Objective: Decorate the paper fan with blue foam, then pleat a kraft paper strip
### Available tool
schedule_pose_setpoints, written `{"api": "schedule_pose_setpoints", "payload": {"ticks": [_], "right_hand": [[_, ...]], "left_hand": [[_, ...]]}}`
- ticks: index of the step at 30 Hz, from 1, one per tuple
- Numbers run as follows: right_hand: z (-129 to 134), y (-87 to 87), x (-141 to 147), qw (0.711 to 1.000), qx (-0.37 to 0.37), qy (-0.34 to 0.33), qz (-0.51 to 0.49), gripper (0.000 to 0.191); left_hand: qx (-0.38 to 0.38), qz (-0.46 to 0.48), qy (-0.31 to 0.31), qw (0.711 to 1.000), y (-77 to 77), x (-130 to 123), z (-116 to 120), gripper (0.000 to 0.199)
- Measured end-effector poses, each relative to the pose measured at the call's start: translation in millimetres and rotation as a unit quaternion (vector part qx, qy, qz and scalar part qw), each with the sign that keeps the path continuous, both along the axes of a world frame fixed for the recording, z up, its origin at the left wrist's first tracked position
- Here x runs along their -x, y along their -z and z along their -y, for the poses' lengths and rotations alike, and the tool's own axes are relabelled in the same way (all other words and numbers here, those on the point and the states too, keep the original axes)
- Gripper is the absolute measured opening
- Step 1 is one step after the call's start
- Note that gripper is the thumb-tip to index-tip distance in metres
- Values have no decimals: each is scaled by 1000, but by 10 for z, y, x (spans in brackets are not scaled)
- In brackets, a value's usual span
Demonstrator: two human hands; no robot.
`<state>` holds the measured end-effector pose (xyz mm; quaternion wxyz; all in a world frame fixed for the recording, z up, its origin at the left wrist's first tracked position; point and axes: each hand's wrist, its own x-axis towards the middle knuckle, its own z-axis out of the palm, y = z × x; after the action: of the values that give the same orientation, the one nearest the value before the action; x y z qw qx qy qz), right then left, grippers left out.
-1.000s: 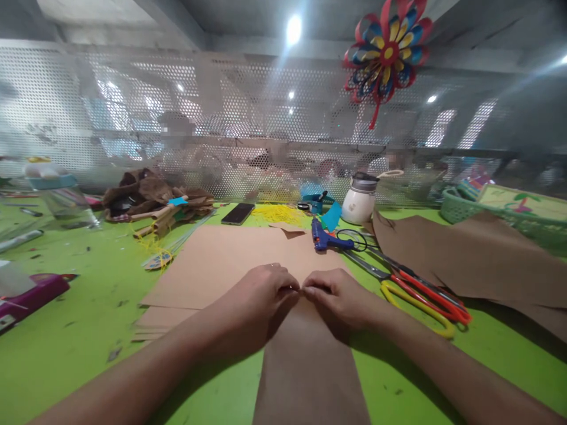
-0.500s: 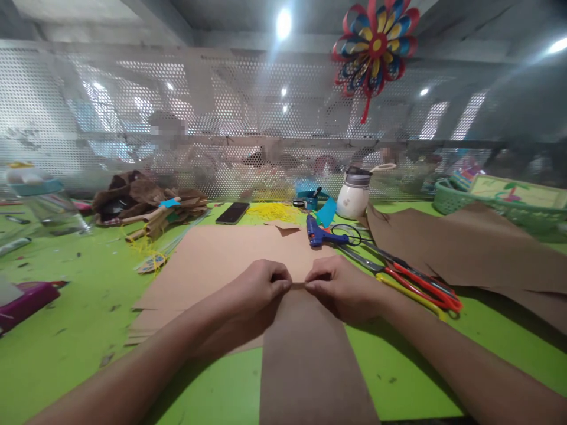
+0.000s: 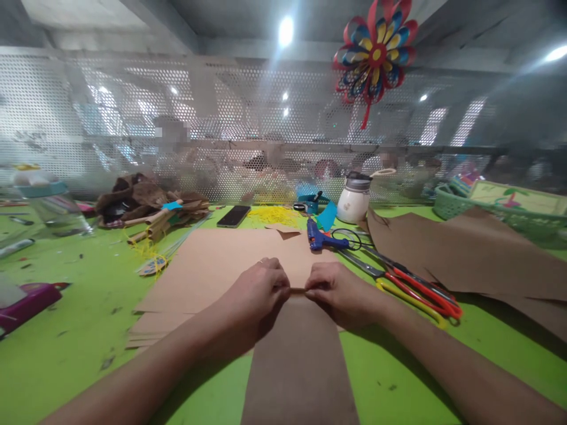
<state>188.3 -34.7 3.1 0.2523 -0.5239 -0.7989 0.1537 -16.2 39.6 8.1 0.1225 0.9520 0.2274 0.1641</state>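
Observation:
A long strip of brown paper runs from the near edge of the view up to both hands, its far end folded or rolled into a narrow edge. My left hand pinches that edge at its left side. At the right side, the thumb and fingers of my right hand are closed on the same edge. Only a short gap parts the fingertips. Beneath and beyond the hands lies a stack of light brown paper sheets, partly covered by my left forearm.
On the green table, a blue glue gun and scissors lie beyond and right of my hands. Farther back are a phone, yellow shreds and a white jar. Dark brown paper covers the right.
The near part of the strip has swung slightly left. My left hand has turned a little, its fingers curling farther over the edge. The camera view has shifted slightly.

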Motion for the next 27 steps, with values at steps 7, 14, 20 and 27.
{"api": "schedule_pose_setpoints", "payload": {"ticks": [7,14,20,27], "right_hand": [[-46,68,28,996,-61,-17,60,20],[-76,88,150,991,-102,-24,80,18],[-83,122,168,988,-107,-14,107,18],[-22,68,154,985,-102,-1,140,12]], "left_hand": [[69,-32,-52,996,12,-3,-36,19],[52,-9,-17,998,85,-29,-72,16],[23,-14,-12,1000,56,-31,-19,17],[-30,-38,-12,999,72,0,-3,20]]}}
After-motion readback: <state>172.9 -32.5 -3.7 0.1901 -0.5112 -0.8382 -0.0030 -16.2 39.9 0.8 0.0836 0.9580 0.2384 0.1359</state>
